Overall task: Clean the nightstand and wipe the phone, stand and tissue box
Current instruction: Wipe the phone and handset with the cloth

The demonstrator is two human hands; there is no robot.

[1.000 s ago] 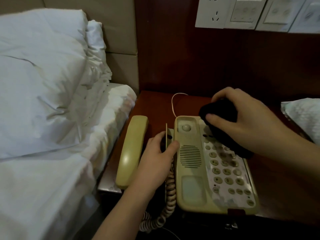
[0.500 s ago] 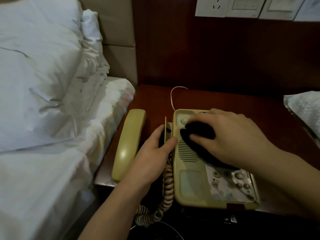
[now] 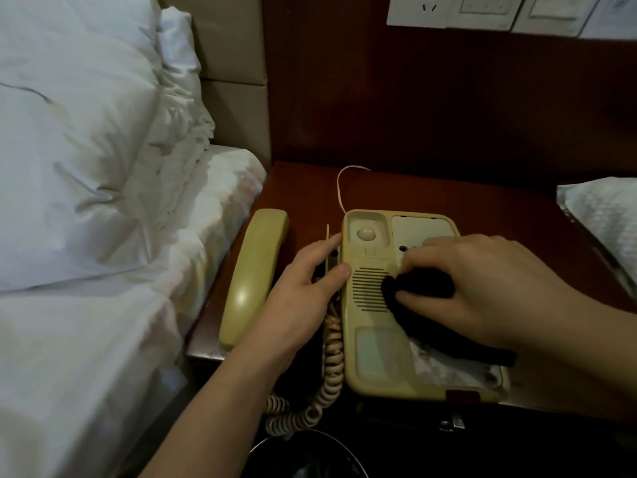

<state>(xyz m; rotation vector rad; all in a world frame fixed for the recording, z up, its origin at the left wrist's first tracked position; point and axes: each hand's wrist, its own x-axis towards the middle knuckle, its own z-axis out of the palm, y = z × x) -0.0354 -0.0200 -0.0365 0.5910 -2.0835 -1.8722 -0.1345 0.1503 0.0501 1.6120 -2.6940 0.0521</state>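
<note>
A yellowed beige phone base (image 3: 374, 343) sits on the dark red wooden nightstand (image 3: 458, 198). Its handset (image 3: 253, 274) lies off the cradle to the left, joined by a coiled cord (image 3: 331, 367). My left hand (image 3: 303, 298) grips the base's left edge, thumb on top beside the speaker grille. My right hand (image 3: 482, 288) holds a black cloth (image 3: 424, 291) and presses it on the middle of the base, covering most of the keypad. A tissue box (image 3: 606, 219) in a white cover shows at the right edge.
A bed with a white pillow and duvet (image 3: 86, 201) lies close on the left. Wall sockets and switches (image 3: 482, 12) sit above the dark headboard panel. A dark round bin (image 3: 306, 457) stands below the nightstand's front edge. A thin cable (image 3: 339, 188) loops behind the phone.
My right hand slid the black cloth from the phone's upper right down and left to the speaker grille, then slightly right. The left hand stays gripping the base's left edge.
</note>
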